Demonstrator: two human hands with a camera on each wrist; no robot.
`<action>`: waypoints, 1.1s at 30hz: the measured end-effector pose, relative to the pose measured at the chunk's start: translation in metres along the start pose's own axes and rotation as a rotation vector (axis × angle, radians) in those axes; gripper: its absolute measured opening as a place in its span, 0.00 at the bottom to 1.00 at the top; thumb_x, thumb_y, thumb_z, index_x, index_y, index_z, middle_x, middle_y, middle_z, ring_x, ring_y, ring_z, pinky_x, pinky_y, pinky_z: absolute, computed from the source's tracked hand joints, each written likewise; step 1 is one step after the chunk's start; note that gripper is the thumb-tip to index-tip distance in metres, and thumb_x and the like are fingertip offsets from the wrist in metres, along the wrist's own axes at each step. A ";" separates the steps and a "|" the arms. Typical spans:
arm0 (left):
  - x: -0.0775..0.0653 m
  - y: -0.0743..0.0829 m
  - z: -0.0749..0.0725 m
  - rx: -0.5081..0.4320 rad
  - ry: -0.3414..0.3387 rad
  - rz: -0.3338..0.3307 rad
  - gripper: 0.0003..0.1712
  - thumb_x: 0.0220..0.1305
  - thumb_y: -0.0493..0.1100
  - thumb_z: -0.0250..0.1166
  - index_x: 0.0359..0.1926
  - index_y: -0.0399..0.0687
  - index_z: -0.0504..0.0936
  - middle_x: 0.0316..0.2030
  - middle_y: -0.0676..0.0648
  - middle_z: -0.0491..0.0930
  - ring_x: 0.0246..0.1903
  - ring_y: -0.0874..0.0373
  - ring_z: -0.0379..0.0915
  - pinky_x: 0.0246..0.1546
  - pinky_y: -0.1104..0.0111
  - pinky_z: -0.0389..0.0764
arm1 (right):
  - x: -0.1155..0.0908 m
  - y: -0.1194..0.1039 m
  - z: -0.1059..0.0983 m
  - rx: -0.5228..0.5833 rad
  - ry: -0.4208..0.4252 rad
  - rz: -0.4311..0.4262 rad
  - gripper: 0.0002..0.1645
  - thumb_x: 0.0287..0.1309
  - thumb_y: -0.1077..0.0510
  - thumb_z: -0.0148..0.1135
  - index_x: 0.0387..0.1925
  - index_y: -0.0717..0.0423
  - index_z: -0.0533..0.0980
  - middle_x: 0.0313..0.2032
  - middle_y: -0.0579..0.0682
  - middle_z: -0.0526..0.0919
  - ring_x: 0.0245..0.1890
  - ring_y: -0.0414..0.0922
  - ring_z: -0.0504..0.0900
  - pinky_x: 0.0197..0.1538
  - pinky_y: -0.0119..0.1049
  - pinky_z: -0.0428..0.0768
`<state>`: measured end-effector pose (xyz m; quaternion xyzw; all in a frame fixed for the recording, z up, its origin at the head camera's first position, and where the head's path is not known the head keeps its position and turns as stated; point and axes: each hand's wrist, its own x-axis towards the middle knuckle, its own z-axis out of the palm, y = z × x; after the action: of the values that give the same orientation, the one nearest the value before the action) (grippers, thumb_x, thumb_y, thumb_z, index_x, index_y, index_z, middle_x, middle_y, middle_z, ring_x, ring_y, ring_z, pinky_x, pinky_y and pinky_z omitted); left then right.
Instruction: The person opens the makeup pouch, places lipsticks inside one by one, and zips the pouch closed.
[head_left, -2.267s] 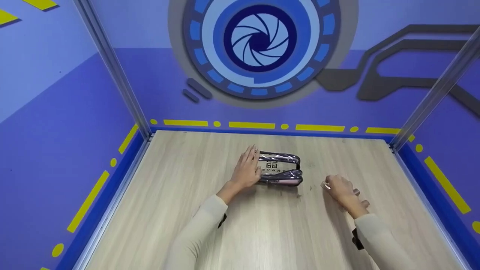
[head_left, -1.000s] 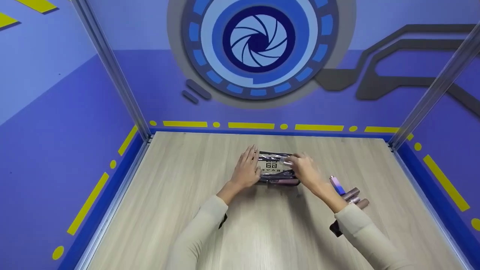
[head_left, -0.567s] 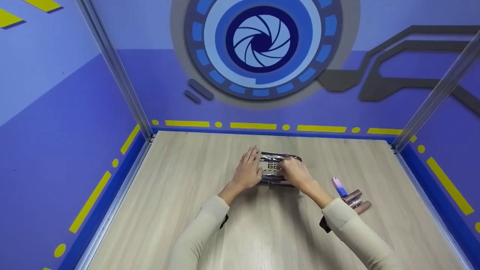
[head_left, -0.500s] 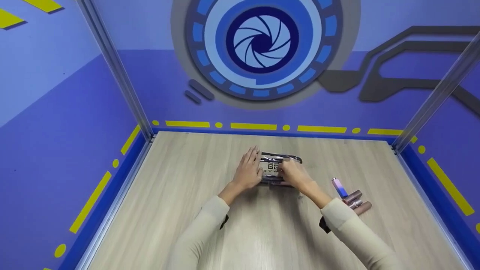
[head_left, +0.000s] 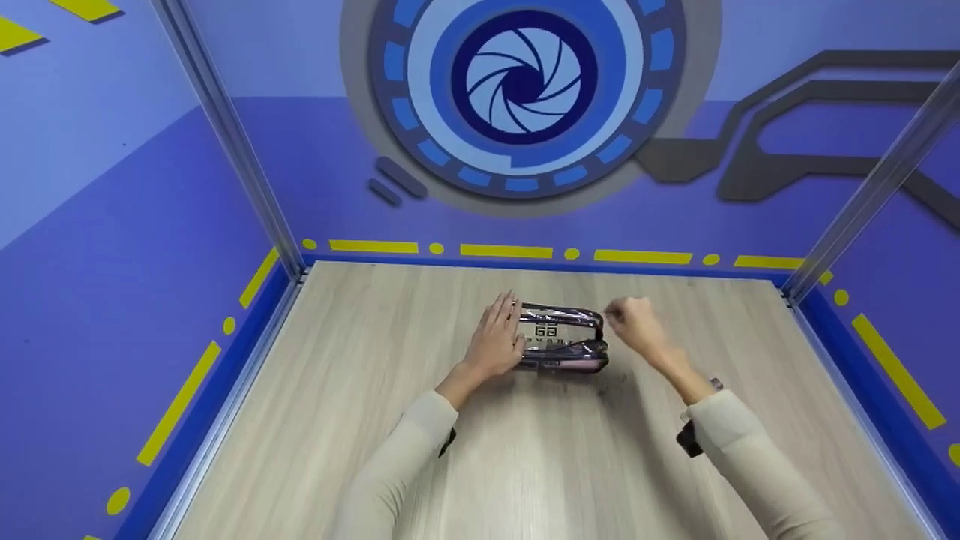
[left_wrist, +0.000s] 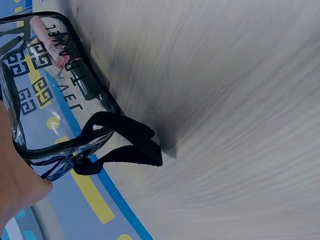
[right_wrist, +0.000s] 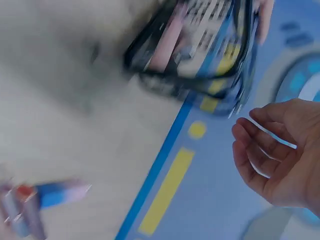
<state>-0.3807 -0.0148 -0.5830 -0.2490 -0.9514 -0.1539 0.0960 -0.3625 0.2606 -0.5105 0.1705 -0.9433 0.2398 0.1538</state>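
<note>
A clear zip pouch (head_left: 551,341) with black trim and printed lettering stands on the table, its top open. My left hand (head_left: 491,337) lies along the pouch's left end with straight fingers. In the left wrist view a black fabric loop (left_wrist: 125,145) hangs from that end. Inside the pouch are a pink tube (left_wrist: 49,40) and a dark tube (left_wrist: 82,72). My right hand (head_left: 637,326) is just off the pouch's right end, fingers loosely bent. In the right wrist view nothing lies between those fingers.
Several small cosmetic tubes lie on the table to the right, mostly behind the right forearm in the head view. In the right wrist view a blue-and-pink tube (right_wrist: 62,192) lies beside brownish ones. Blue patterned walls (head_left: 150,225) enclose the table (head_left: 390,315).
My right hand brought a small clear item from the right to the pouch, reached into its opening, then came out empty and moved right. The left hand has stayed at the pouch.
</note>
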 end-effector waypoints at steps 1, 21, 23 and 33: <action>0.000 0.000 0.000 0.002 0.002 0.001 0.40 0.75 0.48 0.46 0.80 0.35 0.49 0.80 0.35 0.49 0.81 0.43 0.42 0.81 0.50 0.51 | -0.003 0.010 -0.004 -0.006 0.000 0.030 0.08 0.56 0.72 0.60 0.34 0.71 0.85 0.32 0.66 0.89 0.32 0.59 0.88 0.39 0.55 0.87; 0.001 0.002 -0.003 -0.021 0.000 -0.004 0.40 0.74 0.48 0.48 0.80 0.35 0.50 0.81 0.36 0.48 0.81 0.42 0.42 0.81 0.50 0.50 | -0.076 0.110 0.009 -0.140 -0.297 0.430 0.15 0.66 0.62 0.54 0.43 0.74 0.78 0.36 0.71 0.83 0.33 0.62 0.83 0.36 0.60 0.82; 0.001 0.002 -0.001 -0.025 -0.001 -0.003 0.41 0.74 0.48 0.48 0.80 0.35 0.49 0.81 0.35 0.48 0.81 0.42 0.42 0.81 0.50 0.50 | -0.077 0.111 0.010 -0.133 -0.295 0.425 0.15 0.66 0.63 0.55 0.44 0.74 0.79 0.36 0.71 0.84 0.32 0.61 0.83 0.35 0.59 0.83; -0.001 -0.001 0.000 -0.049 0.018 0.007 0.41 0.73 0.47 0.50 0.80 0.35 0.50 0.80 0.35 0.48 0.81 0.40 0.43 0.80 0.48 0.50 | -0.075 0.111 0.013 -0.119 -0.281 0.452 0.17 0.67 0.63 0.55 0.49 0.73 0.80 0.41 0.73 0.84 0.31 0.57 0.80 0.35 0.58 0.82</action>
<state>-0.3805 -0.0156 -0.5835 -0.2534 -0.9455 -0.1791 0.0991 -0.3425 0.3642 -0.5939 -0.0221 -0.9819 0.1861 -0.0262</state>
